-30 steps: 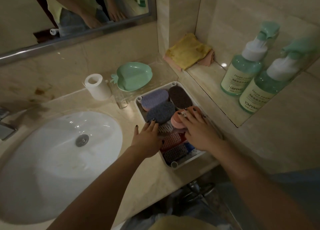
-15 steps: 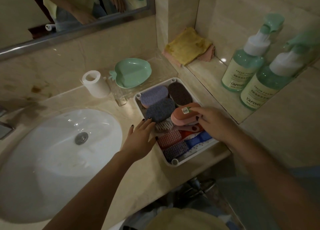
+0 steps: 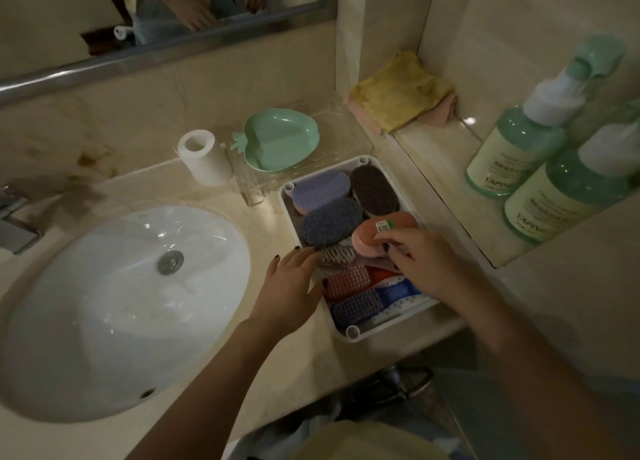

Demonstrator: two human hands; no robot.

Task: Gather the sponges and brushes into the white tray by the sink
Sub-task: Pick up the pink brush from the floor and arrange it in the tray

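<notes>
The white tray sits on the counter right of the sink. Inside lie a lilac sponge, a dark blue sponge, a brown sponge, a pink brush, a blue brush and a pale brush. A salmon brush with a barcode label rests tilted on top of the others. My right hand has its fingertips on the salmon brush's near edge. My left hand lies flat against the tray's left rim, fingers spread.
The white sink basin fills the left. Behind the tray stand a green leaf-shaped dish on a clear stand and a white roll. Folded yellow and pink cloths and two green pump bottles occupy the right-hand ledge.
My right hand lifted off the tray's contents, then came back to the near edge of the salmon brush. My left hand stayed at the tray's left rim.
</notes>
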